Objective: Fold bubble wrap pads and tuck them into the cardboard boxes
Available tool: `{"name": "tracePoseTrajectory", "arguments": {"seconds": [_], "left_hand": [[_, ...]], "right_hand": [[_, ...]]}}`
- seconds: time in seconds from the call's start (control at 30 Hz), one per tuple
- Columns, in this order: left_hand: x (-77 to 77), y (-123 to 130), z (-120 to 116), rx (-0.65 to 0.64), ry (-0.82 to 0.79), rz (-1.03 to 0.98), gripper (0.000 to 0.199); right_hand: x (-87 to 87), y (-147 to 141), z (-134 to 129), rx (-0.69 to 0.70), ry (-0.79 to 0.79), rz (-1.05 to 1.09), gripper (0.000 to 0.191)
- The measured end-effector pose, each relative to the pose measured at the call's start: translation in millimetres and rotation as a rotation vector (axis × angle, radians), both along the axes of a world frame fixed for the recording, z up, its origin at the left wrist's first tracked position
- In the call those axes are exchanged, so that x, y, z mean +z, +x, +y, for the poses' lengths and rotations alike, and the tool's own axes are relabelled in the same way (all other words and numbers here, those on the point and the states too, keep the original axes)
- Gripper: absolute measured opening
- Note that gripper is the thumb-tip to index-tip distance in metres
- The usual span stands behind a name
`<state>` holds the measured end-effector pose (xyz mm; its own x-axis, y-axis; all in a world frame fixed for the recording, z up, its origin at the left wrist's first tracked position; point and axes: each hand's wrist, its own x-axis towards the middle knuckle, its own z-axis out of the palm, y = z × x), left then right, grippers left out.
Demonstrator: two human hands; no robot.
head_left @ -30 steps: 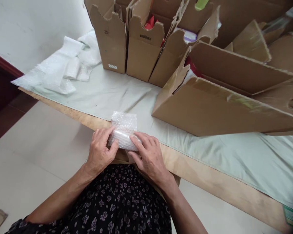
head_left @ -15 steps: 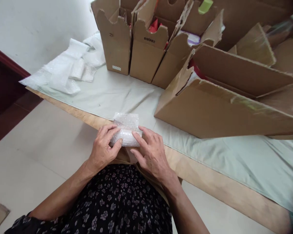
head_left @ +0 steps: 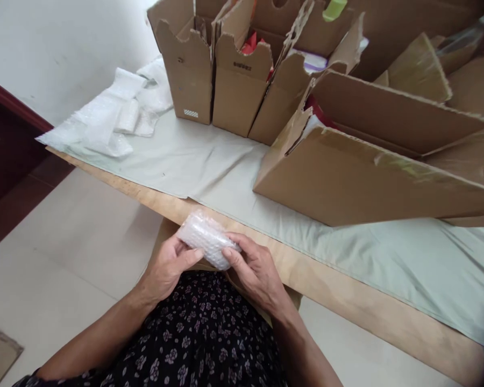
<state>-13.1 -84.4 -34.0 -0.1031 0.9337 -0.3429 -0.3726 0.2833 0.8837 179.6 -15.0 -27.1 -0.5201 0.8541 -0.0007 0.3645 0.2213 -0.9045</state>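
Observation:
A small roll of bubble wrap point(head_left: 208, 239) is held between my two hands, over the table's front edge and close to my body. My left hand point(head_left: 167, 269) grips its left end, thumb on the near side and the other fingers partly hidden behind it. At the right end, my right hand point(head_left: 255, 269) closes round the roll with its thumb on top. Whatever the wrap may contain cannot be made out.
Several open cardboard boxes point(head_left: 290, 177) stand along the back and right of the cloth-covered table point(head_left: 210, 161). Loose bubble wrap sheets point(head_left: 105, 115) lie at the back left. The bare wooden edge point(head_left: 331, 279) runs along the front.
The bubble wrap has come up off the table edge and nearer to my body, tilted now. Its flat loose end is rolled in. Both hands have moved down and closed round it.

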Motion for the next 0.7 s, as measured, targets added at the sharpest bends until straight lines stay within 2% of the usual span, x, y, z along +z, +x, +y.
{"name": "tracePoseTrajectory", "arguments": {"seconds": [0.1, 0.17, 0.27, 0.33, 0.4, 0.47, 0.57, 0.63, 0.7], "left_hand": [[4.2, 11.0, 11.6, 0.029, -0.002, -0.115, 0.051], [6.7, 18.0, 16.6, 0.026, 0.027, -0.149, 0.051], [8.3, 29.2, 19.9, -0.014, 0.056, -0.189, 0.048], [6.7, 36.7, 20.9, -0.075, 0.052, -0.209, 0.043], [3.2, 43.1, 22.2, -0.142, 0.049, -0.194, 0.039], [-0.5, 47.2, 24.4, -0.197, 0.068, -0.134, 0.035], [0.9, 47.9, 32.4, -0.303, 0.161, 0.022, 0.031], [11.9, 45.6, 44.0, -0.327, 0.336, 0.202, 0.039], [32.8, 43.5, 63.3, -0.261, 0.608, 0.457, 0.054]], "right_hand": [[-0.1, 9.2, -7.1, -0.128, 0.038, -0.02, 0.03], [-1.9, 19.4, -10.4, -0.231, 0.048, 0.046, 0.043], [-2.1, 33.3, -17.0, -0.173, -0.096, 0.216, 0.067], [0.8, 38.4, -21.3, -0.134, -0.134, 0.289, 0.056], [6.5, 42.1, -22.9, -0.178, -0.073, 0.31, 0.032], [15.2, 47.8, -21.1, -0.236, 0.011, 0.281, 0.016], [34.8, 66.2, -15.7, -0.217, 0.12, 0.191, 0.016], [53.0, 88.2, -12.3, -0.185, 0.217, 0.128, 0.021], [76.8, 119.0, -7.5, -0.25, 0.307, 0.073, 0.027]]}}
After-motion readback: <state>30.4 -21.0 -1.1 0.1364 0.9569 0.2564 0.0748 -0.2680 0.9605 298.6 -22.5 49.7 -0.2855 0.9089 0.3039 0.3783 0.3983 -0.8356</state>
